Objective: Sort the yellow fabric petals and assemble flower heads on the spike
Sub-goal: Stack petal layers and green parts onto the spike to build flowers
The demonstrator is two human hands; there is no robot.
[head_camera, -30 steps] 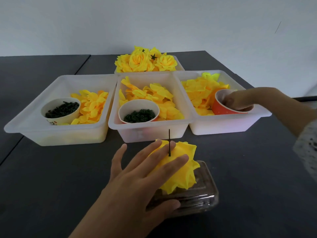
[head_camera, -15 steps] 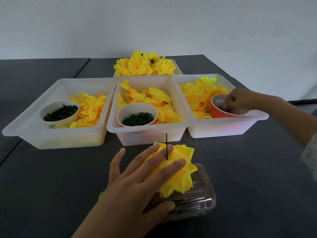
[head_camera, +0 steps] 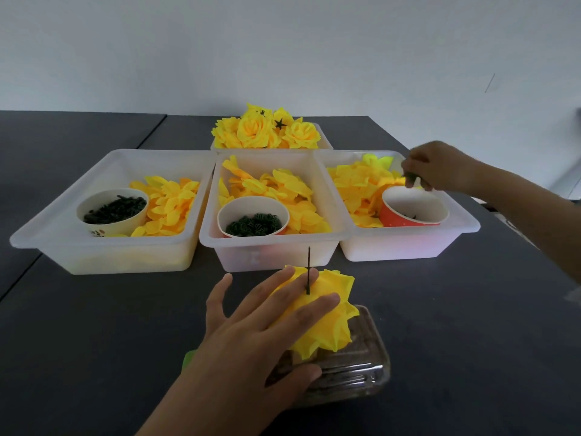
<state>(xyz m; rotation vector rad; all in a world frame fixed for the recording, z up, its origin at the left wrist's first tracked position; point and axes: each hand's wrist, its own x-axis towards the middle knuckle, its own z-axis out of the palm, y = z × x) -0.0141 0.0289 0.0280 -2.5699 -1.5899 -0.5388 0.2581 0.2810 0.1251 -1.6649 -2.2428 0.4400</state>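
Left hand point(head_camera: 251, 335): it is lying flat with the fingers spread, pressing on the flower head point(head_camera: 323, 316); it is gripping nothing.
Right hand point(head_camera: 440, 166): it is hovering above the orange cup point(head_camera: 413, 210), the fingertips pinched together on a small dark green piece point(head_camera: 410, 177).
Flower head: it is sitting on the spike point(head_camera: 309, 270) at 6 o'clock, over the clear box point(head_camera: 355, 369).
Spike: it is standing upright between two left fingers.
Petals point(head_camera: 276, 187): they are lying loose in three white bins point(head_camera: 270, 247) at the centre.
Finished flowers point(head_camera: 267, 130): they are filling the far bin at 12 o'clock.
White cups point(head_camera: 111, 212): they are holding dark green parts.
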